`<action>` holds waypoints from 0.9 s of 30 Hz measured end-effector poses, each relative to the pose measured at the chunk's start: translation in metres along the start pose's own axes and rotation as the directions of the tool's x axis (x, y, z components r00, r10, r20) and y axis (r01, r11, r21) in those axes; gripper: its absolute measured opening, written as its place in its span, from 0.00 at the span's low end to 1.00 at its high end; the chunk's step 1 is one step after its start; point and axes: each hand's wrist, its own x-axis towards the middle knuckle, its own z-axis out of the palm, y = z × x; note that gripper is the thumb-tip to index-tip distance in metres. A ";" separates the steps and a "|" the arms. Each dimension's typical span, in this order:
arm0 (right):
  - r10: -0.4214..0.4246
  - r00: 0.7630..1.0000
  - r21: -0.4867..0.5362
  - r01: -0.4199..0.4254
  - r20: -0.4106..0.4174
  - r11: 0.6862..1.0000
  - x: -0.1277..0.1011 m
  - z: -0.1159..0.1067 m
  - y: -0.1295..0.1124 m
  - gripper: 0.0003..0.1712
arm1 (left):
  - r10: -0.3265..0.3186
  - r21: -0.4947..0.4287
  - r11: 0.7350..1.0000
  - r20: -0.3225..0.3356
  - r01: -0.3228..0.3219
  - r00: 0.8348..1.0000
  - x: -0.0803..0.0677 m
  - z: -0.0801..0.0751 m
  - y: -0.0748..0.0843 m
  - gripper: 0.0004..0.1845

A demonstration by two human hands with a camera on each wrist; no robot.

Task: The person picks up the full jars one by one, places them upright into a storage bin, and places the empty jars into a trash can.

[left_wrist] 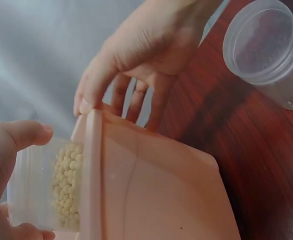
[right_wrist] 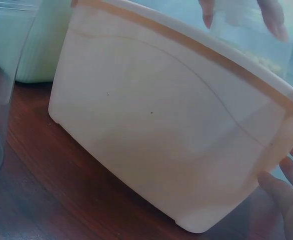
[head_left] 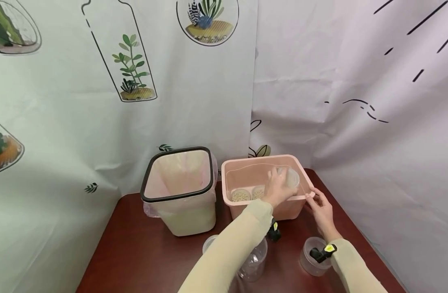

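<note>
Since the pink bin likely needs steadying, the right hand pinches its four-o'clock corner | left hand grips a jar of pale pellets round its sides, I'd guess for levelness, at the bin's three-o'clock end | filled tubs inside, eight o'clock

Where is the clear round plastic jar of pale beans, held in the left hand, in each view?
Head: jar right of centre.
Left wrist: jar at lower left.
Right wrist: jar at upper right, partly hidden.
Shared landmark: the pink rectangular plastic bin, in all three.
</note>
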 end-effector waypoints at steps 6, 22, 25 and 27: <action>0.016 1.000 -0.061 -0.015 0.006 0.998 -0.012 0.005 -0.021 0.27 | -0.013 -0.033 0.999 0.069 0.015 0.998 0.002 0.014 -0.006 0.39; 0.180 0.981 -0.141 -0.189 -0.070 0.972 -0.036 0.047 -0.091 0.30 | -0.148 -0.187 0.967 0.148 0.175 0.978 0.001 0.028 -0.018 0.38; 0.137 0.987 -0.121 -0.146 -0.079 0.982 -0.036 0.047 -0.089 0.29 | -0.147 -0.189 0.966 0.173 0.179 0.974 0.001 0.028 -0.017 0.37; 0.076 0.996 -0.083 -0.080 -0.049 0.993 -0.028 0.036 -0.067 0.28 | -0.160 -0.173 0.965 0.197 0.195 0.967 0.002 0.026 -0.018 0.34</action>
